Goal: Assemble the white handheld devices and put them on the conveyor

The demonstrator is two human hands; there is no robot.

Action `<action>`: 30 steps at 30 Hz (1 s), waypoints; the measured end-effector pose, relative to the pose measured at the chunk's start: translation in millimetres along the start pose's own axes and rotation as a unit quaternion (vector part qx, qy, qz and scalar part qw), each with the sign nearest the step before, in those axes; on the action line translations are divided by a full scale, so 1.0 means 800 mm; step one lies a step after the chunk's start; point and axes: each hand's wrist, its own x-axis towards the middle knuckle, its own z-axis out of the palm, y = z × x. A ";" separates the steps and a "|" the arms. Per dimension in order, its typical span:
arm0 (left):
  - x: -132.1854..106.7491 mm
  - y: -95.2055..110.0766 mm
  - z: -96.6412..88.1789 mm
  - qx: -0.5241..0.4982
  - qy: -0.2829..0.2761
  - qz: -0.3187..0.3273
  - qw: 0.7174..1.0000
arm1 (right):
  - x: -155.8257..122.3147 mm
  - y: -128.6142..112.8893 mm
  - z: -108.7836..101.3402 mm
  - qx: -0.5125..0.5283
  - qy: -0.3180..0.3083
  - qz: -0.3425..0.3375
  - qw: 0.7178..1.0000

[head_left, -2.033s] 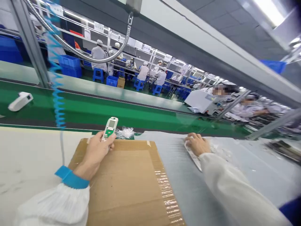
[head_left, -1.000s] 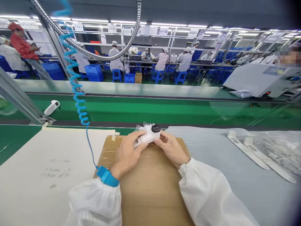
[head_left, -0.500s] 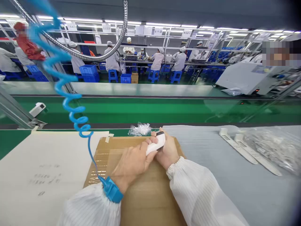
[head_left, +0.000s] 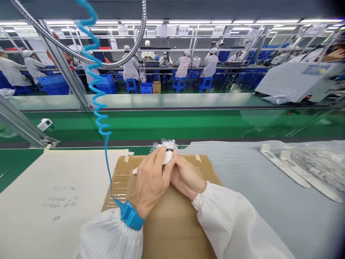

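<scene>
A white plastic handheld device point(head_left: 167, 157) with a dark end is held between my two hands above the cardboard point(head_left: 175, 223). My left hand point(head_left: 151, 178) lies over it, fingers wrapped across its top, covering most of it. A white tip point(head_left: 134, 171) sticks out to the left of that hand; whether it belongs to the same device is hidden. My right hand point(head_left: 187, 176) closes on the device's right side, its fingertips near the dark end. Just behind the hands sits crumpled clear plastic point(head_left: 159, 144). A blue wrist strap point(head_left: 132, 216) circles my left wrist.
A coiled blue cord point(head_left: 101, 108) runs up from the strap. Long white plastic shells point(head_left: 285, 167) and a clear bag of parts point(head_left: 320, 162) lie right. Marked white paper point(head_left: 61, 180) is left. A white device point(head_left: 45, 124) rests on the green belt point(head_left: 167, 124); co-workers sit beyond.
My left hand has turned more upright and moved over the device, covering more of it. The device has shifted left, and my right hand now lies lower beside it.
</scene>
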 end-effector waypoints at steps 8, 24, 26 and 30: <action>0.000 -0.032 -0.012 -0.002 -0.074 -0.002 0.997 | 0.002 -0.034 -0.029 0.076 0.015 -0.014 0.997; 0.066 -0.091 -0.060 -0.250 -0.004 -0.378 0.892 | 0.006 -0.016 -0.041 -0.019 0.086 0.015 0.996; 0.094 -0.127 -0.066 -0.040 -0.045 -0.406 0.912 | 0.007 -0.015 -0.040 -0.010 0.087 0.015 0.996; 0.143 -0.181 -0.072 0.047 -0.037 -0.404 0.913 | 0.007 -0.017 -0.038 -0.014 0.086 0.021 0.996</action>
